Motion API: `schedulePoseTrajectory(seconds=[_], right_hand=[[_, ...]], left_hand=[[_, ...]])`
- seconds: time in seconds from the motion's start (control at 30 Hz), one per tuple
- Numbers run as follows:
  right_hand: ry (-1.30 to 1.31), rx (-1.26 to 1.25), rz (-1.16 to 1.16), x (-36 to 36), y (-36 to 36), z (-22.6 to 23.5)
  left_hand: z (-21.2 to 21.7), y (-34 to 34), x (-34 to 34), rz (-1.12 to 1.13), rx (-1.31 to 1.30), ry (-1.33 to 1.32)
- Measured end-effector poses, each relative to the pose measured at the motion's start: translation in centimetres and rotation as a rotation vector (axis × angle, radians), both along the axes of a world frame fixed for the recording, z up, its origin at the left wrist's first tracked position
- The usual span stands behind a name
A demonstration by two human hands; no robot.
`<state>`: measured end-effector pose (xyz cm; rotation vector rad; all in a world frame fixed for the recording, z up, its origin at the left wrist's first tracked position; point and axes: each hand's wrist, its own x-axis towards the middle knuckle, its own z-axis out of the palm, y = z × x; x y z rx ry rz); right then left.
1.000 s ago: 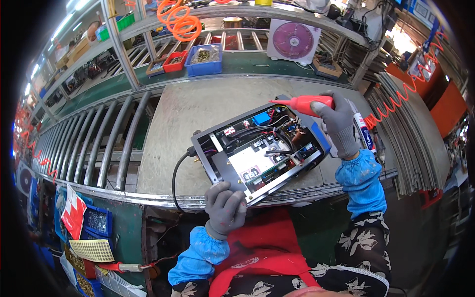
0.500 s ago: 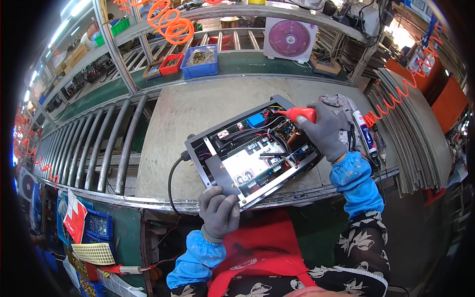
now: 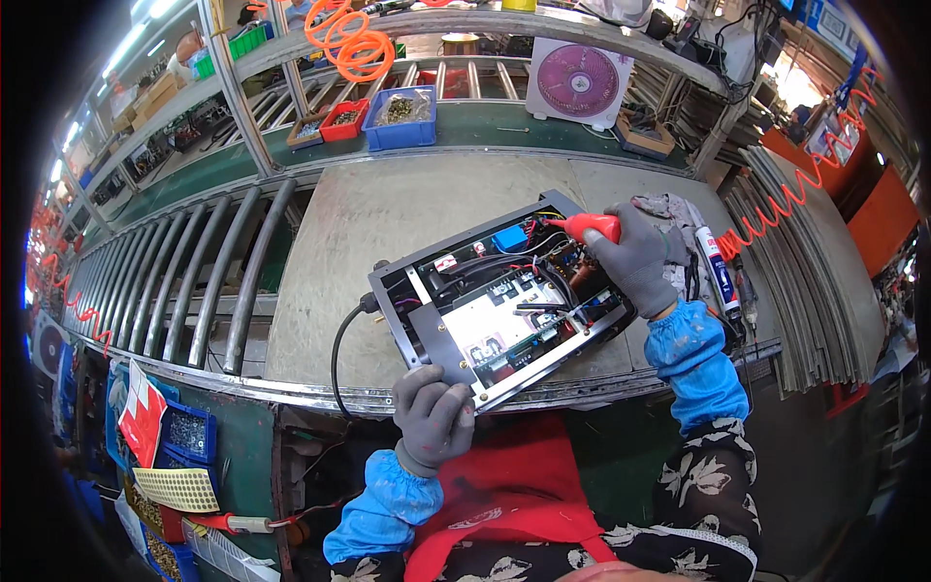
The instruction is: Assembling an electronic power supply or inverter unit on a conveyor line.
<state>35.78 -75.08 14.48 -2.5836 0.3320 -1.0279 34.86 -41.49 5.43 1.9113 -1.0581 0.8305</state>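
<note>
An open metal case full of circuit boards and wiring lies slanted on the worktable. At its near left corner, my gloved left hand has its fingers closed over the edge. My gloved right hand is wrapped round a small red squeeze bottle at the case's far right corner. The bottle's thin nozzle points left, over the wires inside; whether its tip touches anything cannot be made out. A blue block-shaped component sits near the nozzle. From the case's left side a black cable hangs over the table's front edge.
Right of the case lie a crumpled cloth and a white-and-blue tube. Metal rollers adjoin the table's left side. Behind stand a blue bin, a red bin and a fan. Flat sheets are stacked at right.
The whole view has shifted slightly. My hands, the squeeze bottle and the case keep nearly the same places relative to one another.
</note>
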Motion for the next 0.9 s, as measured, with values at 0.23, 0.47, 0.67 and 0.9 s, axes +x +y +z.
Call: schedulePoseTrajectory(seconds=[0.23, 0.47, 0.67, 0.9], right_hand=[[-0.016, -0.042, 0.014, 0.20, 0.12, -0.20], [-0.021, -0.071, 0.002, 0.23, 0.03, -0.10], [-0.047, -0.112, 0.012, -0.07, 0.46, -0.14], [-0.080, -0.180, 0.019, -0.31, 0.46, -0.53]], left_hand=[[-0.10, 0.02, 0.02, -0.004, -0.010, 0.001], [0.09, 0.01, -0.02, -0.022, -0.010, 0.004], [-0.12, 0.03, 0.11, 0.005, -0.014, -0.011], [-0.14, -0.02, 0.08, 0.003, -0.016, -0.007]])
